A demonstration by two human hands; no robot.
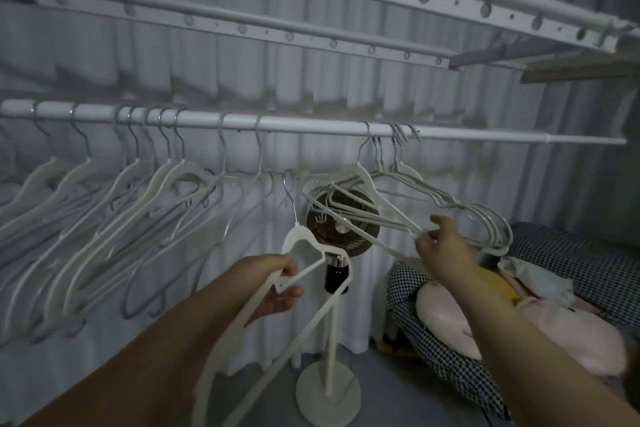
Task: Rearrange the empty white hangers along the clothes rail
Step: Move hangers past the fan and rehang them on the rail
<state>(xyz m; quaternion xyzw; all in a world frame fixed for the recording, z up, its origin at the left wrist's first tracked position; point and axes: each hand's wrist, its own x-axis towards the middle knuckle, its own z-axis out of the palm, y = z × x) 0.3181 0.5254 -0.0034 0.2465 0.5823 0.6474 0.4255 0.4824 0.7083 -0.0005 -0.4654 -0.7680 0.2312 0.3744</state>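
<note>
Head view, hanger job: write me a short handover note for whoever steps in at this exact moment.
Left hand: shut on a loose white hanger, off the rail, hook up.
Right hand: gripping the lower bars of the right-hand hanger bunch, whose hooks are on the clothes rail.
Left-hand hanger group hangs on the rail, unevenly spaced; a bare stretch of rail lies between the two groups.
Behind: standing fan.
Done: one hanger lifted off.
Left: hang it back, then even out the spacing.
</note>
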